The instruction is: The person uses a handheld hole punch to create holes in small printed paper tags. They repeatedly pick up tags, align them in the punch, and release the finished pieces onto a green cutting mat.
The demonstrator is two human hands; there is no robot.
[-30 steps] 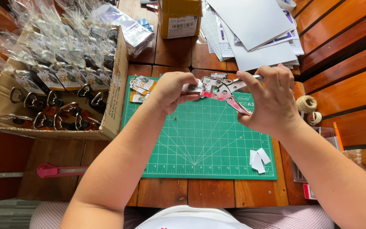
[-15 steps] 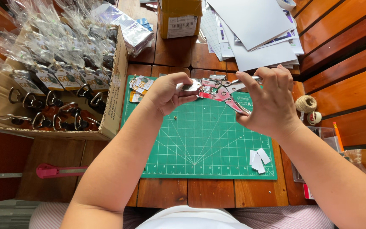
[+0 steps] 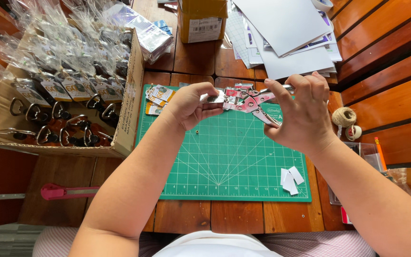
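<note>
We are gripping pliers (image 3: 255,102) in our right hand (image 3: 300,114), left hand (image 3: 189,104) pinching a small card (image 3: 215,98); misalignment risks mis-punching.

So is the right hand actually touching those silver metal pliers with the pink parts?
Touching. The head view shows the right hand wrapped around the handles of the silver metal pliers.

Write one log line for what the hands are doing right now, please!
left hand: pinches small silver piece | right hand: grips metal punch pliers | below: green cutting mat | left: cardboard box
</note>
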